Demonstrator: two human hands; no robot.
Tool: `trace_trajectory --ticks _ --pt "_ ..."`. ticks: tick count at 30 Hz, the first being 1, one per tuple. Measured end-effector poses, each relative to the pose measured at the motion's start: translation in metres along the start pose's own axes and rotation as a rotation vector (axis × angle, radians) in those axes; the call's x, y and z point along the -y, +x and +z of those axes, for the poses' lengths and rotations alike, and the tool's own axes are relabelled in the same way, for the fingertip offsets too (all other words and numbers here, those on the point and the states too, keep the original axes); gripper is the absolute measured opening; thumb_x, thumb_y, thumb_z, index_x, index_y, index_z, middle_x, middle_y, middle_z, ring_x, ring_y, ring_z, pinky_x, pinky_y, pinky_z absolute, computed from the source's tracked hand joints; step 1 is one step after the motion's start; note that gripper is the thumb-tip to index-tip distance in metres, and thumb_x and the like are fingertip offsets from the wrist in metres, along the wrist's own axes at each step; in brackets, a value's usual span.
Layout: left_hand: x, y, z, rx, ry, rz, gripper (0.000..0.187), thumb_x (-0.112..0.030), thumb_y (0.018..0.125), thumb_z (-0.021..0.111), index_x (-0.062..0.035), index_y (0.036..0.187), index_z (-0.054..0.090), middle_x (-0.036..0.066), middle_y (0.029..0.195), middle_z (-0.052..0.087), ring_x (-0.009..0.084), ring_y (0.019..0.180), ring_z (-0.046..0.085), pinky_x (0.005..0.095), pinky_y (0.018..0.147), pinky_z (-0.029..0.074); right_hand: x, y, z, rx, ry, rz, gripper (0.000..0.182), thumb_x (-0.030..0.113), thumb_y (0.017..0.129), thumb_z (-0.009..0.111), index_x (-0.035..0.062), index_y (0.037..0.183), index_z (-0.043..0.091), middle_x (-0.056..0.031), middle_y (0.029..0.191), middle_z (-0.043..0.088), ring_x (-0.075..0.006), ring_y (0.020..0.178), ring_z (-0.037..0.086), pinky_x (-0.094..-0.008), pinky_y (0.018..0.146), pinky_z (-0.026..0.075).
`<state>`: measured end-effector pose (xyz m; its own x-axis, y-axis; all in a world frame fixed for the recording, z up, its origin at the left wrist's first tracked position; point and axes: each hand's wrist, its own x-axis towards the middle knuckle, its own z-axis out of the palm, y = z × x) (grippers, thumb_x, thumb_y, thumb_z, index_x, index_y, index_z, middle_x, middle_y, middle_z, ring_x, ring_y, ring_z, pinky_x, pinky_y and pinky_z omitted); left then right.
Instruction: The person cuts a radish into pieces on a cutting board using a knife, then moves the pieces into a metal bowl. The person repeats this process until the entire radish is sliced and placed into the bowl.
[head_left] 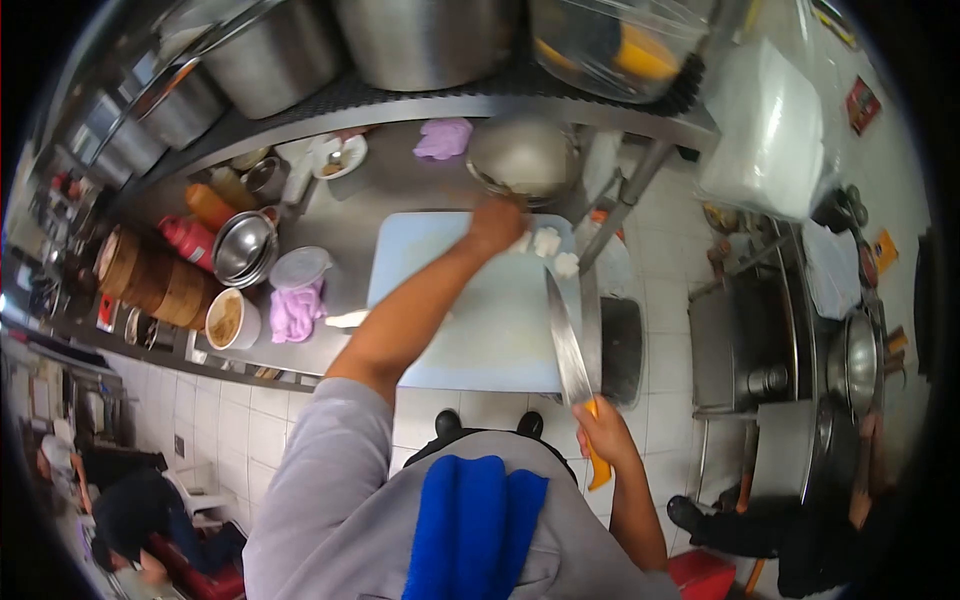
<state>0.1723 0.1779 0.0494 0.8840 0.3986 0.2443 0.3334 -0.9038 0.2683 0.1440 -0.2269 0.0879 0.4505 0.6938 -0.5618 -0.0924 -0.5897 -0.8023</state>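
My right hand (607,436) is wrapped round the yellow handle of a large kitchen knife (567,340). The blade points away from me, its tip over the right side of a pale blue cutting board (430,350). My left hand (497,226) reaches across to the board's far edge, smeared by motion, so its fingers cannot be made out. Beside it, at the far right corner, lie several white cut pieces (547,241). Just beyond that hand stands a metal bowl (522,158). A long whitish piece (347,319) shows at the board's left, partly behind my left forearm.
Left of the board are a purple cloth (296,312), a lidded tub (301,267), a tub of brown paste (232,320) and stacked metal bowls (244,246). A shelf (420,108) with large pots spans the back. Two people sit or bend at lower left; another person's leg (730,525) shows at right.
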Motion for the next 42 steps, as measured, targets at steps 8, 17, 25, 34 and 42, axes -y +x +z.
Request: trace_trajectory --ticks 8,17,25,34,42 --pt "-0.048 -0.026 0.007 0.248 0.312 0.065 0.054 -0.007 0.085 0.056 -0.0137 0.138 0.050 0.014 0.143 0.042 0.0353 0.127 0.047 0.0421 0.095 0.051 -0.031 -0.022 0.007 0.005 0.065 0.074 0.028 0.030 0.097 0.056 0.0025 0.093 0.049 -0.0057 0.057 0.054 -0.0146 0.042 0.052 -0.0297 0.040 0.043" --pt "-0.039 -0.074 0.004 -0.072 -0.274 -0.141 0.032 -0.007 0.085 0.059 -0.0044 0.117 0.056 0.018 0.128 0.050 0.0379 0.111 0.056 0.0429 0.090 0.052 -0.022 -0.018 0.012 0.003 -0.031 0.098 0.031 0.031 0.095 0.059 0.0010 0.094 0.051 -0.0061 0.059 0.057 -0.0138 0.044 0.054 -0.0298 0.043 0.044" --pt "-0.061 -0.196 0.006 -0.223 -0.551 -0.279 0.031 -0.010 0.084 0.067 -0.0015 0.113 0.057 0.020 0.113 0.060 0.0384 0.106 0.059 0.0417 0.090 0.048 -0.005 -0.015 0.015 0.007 -0.365 0.087 0.039 0.039 0.094 0.058 0.0008 0.096 0.049 -0.0147 0.064 0.063 -0.0247 0.052 0.065 -0.0381 0.052 0.051" --pt "-0.053 -0.212 -0.001 -0.251 -0.566 -0.141 0.023 -0.002 0.087 0.064 -0.0005 0.109 0.059 0.018 0.121 0.056 0.0339 0.106 0.059 0.0361 0.086 0.052 0.015 -0.022 0.022 -0.135 -0.729 -0.231 0.033 0.034 0.094 0.056 0.0038 0.100 0.045 -0.0230 0.067 0.064 -0.0454 0.066 0.064 -0.0529 0.062 0.050" --pt "-0.055 -0.209 -0.012 -0.176 -0.601 -0.133 0.020 -0.002 0.089 0.062 -0.0023 0.109 0.058 0.015 0.117 0.052 0.0335 0.105 0.057 0.0376 0.085 0.051 0.028 -0.036 0.028 -0.155 -0.935 -0.291 0.029 0.030 0.093 0.060 0.0055 0.096 0.045 -0.0181 0.063 0.064 -0.0400 0.058 0.065 -0.0496 0.055 0.051"
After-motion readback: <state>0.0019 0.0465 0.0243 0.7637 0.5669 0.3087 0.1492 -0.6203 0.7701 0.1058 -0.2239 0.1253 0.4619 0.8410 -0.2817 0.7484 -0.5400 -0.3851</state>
